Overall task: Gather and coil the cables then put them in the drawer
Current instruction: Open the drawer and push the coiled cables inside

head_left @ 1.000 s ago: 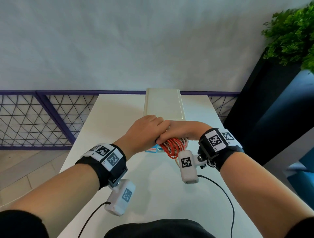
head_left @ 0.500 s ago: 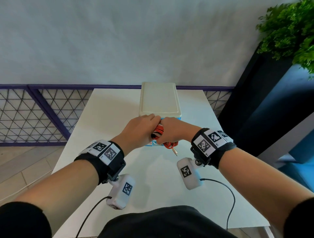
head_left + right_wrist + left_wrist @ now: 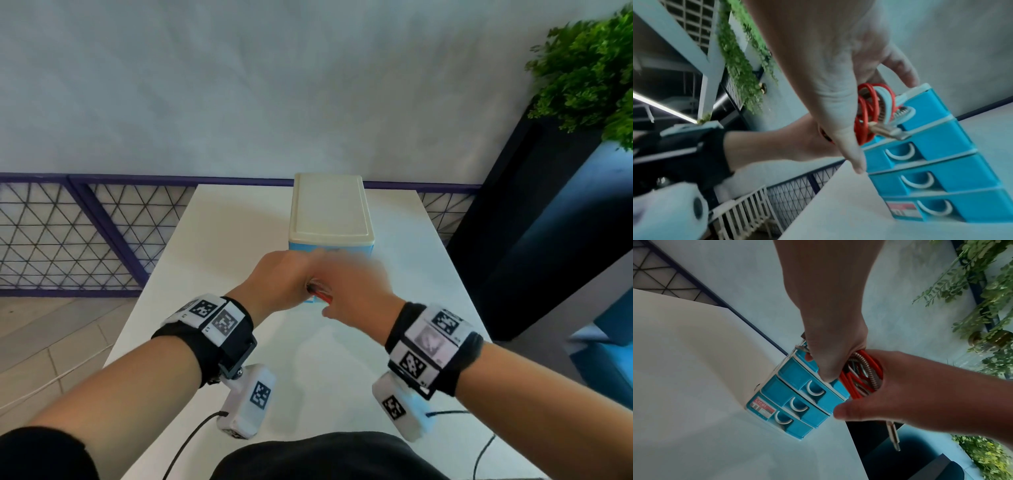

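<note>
A blue drawer unit (image 3: 330, 212) with a cream top stands on the white table (image 3: 222, 240). It has several drawers with white curved handles (image 3: 797, 395) (image 3: 941, 162). My right hand (image 3: 356, 294) (image 3: 900, 386) (image 3: 828, 73) grips a red coil of cables (image 3: 320, 294) (image 3: 861, 379) (image 3: 865, 113) right against the top drawer's front. A metal connector (image 3: 893, 436) (image 3: 890, 131) sticks out of the coil. My left hand (image 3: 281, 284) (image 3: 830, 353) is beside the coil, its fingers curled over the top drawer's front. The top drawer's handle is hidden.
A dark planter (image 3: 534, 240) with green foliage (image 3: 589, 75) stands close to the table's right edge. A purple lattice railing (image 3: 85, 233) runs behind the table on the left. Wrist camera leads trail over the table's near edge.
Both hands have moved forward to the drawer unit's front. The right hand now covers most of the red coil, which had hung below the hands. The left hand has shifted onto the top drawer.
</note>
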